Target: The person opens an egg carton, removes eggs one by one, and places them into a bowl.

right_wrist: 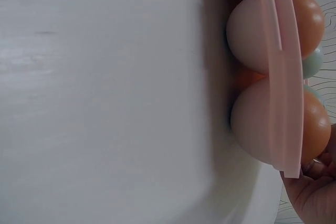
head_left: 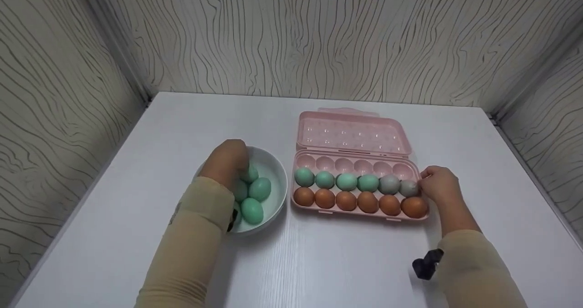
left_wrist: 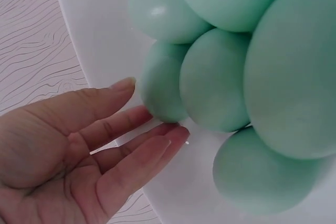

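A white bowl [head_left: 277, 198] holds several green eggs [head_left: 260, 189]. My left hand [head_left: 227, 162] reaches down into it; in the left wrist view its thumb and fingers are spread loosely, fingertips at the lower end of a green egg [left_wrist: 164, 85], gripping nothing. To the right lies a pink egg carton [head_left: 360, 213], lid raised. Brown eggs [head_left: 346, 201] fill its front row; green eggs and two greyish ones [head_left: 389, 184] fill the middle row, and bare pink cups show behind. My right hand [head_left: 441, 184] pinches the carton's right end; its fingertips are partly hidden.
The open lid [head_left: 355, 132] lies back behind the carton on the white table [head_left: 291, 267]. Patterned panels [head_left: 300, 39] stand at the back and both sides. A black wrist device [head_left: 427, 264] sticks out beside the right sleeve.
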Tool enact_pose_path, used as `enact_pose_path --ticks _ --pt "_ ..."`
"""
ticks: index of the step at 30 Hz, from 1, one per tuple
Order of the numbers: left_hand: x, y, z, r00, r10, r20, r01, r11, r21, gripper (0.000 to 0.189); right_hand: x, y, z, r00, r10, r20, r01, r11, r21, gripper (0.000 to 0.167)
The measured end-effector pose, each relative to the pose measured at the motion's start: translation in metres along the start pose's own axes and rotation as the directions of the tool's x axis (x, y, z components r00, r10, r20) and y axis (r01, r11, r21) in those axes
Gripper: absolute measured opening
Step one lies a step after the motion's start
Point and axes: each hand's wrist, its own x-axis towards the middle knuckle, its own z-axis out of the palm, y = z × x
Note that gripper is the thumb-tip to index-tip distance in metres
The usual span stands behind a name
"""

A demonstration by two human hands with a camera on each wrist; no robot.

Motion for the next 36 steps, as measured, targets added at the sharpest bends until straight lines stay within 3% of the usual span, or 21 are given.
enact_pose_path --ticks 7,14,23,28,36 --pt "-0.002 0.003 -0.004 1.0 0.005 0.018 -0.006 1.0 0.016 0.037 -0.001 0.0 -0.001 1.0 0.0 0.017 0.0 1.0 -0.004 0.022" --pt "-0.006 0.01 -0.01 0.992 0.125 0.004 -0.124 0.984 0.128 0.036 -0.003 0.002 0.001 1.0 -0.029 -0.002 0.029 0.999 -0.031 0.024" --pt "-0.011 0.013 -0.015 0.985 0.171 -0.004 -0.169 0.977 0.132 0.036 -0.005 0.001 -0.004 0.999 -0.055 -0.002 0.054 0.998 -0.035 0.029" --pt "-0.011 0.016 -0.017 0.982 0.191 -0.011 -0.188 0.975 0.121 0.04 -0.006 -0.004 -0.012 1.0 -0.029 0.007 0.029 1.0 -0.007 0.035" --pt "-0.015 0.024 -0.014 0.968 0.247 -0.036 -0.243 0.965 0.102 0.041 -0.014 -0.016 -0.023 0.998 -0.059 0.031 0.057 0.997 0.053 0.041"
